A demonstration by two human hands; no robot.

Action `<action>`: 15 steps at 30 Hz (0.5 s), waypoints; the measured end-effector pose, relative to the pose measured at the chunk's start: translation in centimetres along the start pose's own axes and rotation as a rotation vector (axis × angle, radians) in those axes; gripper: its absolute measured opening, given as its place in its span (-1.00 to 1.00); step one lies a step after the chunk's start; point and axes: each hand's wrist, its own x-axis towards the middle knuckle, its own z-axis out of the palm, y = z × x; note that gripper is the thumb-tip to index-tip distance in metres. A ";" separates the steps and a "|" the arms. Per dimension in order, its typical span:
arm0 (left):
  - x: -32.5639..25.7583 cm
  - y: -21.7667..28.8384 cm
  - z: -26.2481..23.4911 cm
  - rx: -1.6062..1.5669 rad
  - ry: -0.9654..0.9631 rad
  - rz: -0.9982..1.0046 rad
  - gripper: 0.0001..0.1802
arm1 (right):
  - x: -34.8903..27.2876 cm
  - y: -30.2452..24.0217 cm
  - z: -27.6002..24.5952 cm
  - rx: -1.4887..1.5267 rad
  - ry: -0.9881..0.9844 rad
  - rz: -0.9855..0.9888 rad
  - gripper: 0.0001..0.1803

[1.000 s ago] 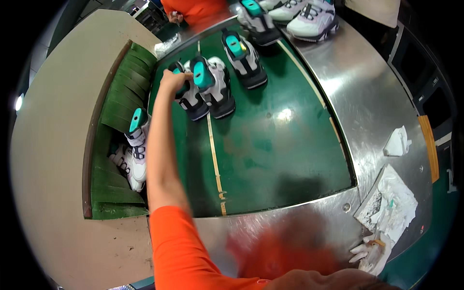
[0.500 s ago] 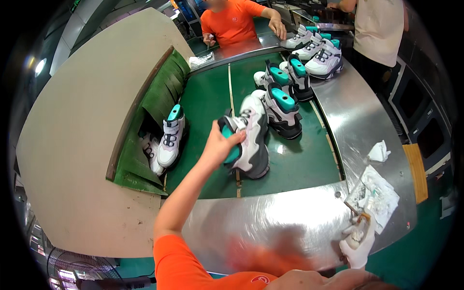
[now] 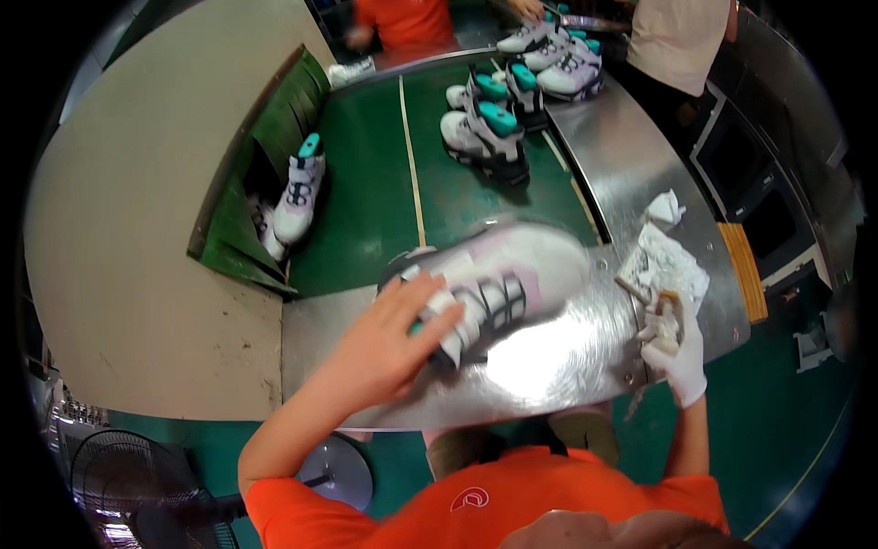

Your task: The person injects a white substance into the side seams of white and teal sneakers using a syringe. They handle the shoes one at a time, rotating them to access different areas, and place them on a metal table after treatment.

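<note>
My bare left hand [image 3: 389, 339] grips a white and lilac sneaker [image 3: 549, 270] by its ankle collar, fingers closed over the strap. It is held over the near metal edge of the table, toe to the right, slightly blurred. My right hand [image 3: 679, 357], in a white glove, is closed beside a crumpled white cloth [image 3: 675, 274] on the metal. Something pale and brownish shows at its fingers, too unclear to name. On the green conveyor belt [image 3: 366, 201], several like sneakers [image 3: 485, 137] with teal inserts stand at the far right.
One more sneaker [image 3: 300, 197] lies by the green flap curtain [image 3: 265, 146] at the left, another partly inside the opening. A white wad [image 3: 665, 209] rests on the metal rim [image 3: 631, 174]. Across the belt are two people [image 3: 402, 23]. A fan [image 3: 128, 476] stands lower left.
My left hand has brought the sneaker from over the belt toward me and turned its toe to the right. My gloved right hand stays by the cloth. The view has shifted.
</note>
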 end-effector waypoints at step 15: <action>-5.1 4.6 3.3 -0.043 0.105 0.029 -0.62 | -0.2 -6.1 0.9 0.137 -0.399 0.242 -0.03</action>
